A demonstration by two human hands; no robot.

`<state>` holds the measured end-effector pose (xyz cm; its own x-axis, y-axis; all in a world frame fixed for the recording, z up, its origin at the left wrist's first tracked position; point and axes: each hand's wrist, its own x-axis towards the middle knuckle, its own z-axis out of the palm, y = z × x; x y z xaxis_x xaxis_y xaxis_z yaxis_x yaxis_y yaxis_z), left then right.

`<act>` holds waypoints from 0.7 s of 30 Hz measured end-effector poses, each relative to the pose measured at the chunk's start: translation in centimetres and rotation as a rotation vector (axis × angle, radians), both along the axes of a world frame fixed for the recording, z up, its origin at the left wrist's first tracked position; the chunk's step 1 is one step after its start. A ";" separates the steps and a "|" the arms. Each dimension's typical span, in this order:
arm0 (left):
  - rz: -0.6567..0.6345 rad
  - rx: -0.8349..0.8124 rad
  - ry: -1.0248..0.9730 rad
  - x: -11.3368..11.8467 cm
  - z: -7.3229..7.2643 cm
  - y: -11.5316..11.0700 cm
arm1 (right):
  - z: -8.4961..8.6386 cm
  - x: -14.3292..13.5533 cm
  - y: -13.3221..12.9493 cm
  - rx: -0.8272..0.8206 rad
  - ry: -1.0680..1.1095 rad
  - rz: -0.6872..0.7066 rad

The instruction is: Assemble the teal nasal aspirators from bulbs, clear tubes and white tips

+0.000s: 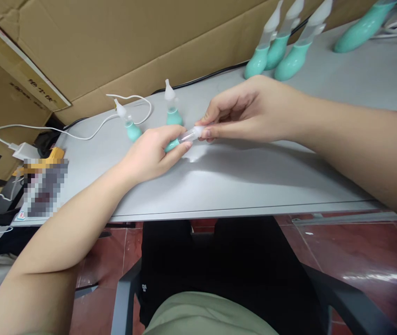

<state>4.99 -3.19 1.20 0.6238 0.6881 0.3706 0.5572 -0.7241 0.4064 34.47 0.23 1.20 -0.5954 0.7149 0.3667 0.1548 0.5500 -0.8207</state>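
My left hand (pixel 156 151) is wrapped round the green bulb end of a nasal aspirator (pixel 187 136), which lies tilted above the table. At its white tip, my right hand (pixel 240 111) pinches with thumb and fingers. The middle of this aspirator is clear; most of its bulb is hidden by my left hand. Just behind my left hand, a green aspirator (pixel 173 116) stands with its white tip up. Another aspirator (pixel 133 131) leans to the left of it.
Several green aspirators (pixel 294 60) stand at the back right of the grey table (pixel 254 193). Cardboard (pixel 131 42) lines the back edge. A white cable (pixel 83 138) runs to a charger (pixel 26 151) at the left, beside a yellow object (pixel 57 156) and a blurred-out item (pixel 46 188).
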 end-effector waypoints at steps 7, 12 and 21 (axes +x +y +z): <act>0.013 0.007 0.050 -0.1 0.0 -0.1 | 0.1 -0.2 -0.1 0.027 -0.021 -0.012; 0.031 0.011 0.062 -0.1 -0.1 -0.2 | 0.2 -0.2 -0.2 0.044 -0.043 -0.003; 0.060 0.028 0.072 0.0 -0.3 -0.4 | 0.0 -0.3 -0.4 0.096 -0.080 -0.020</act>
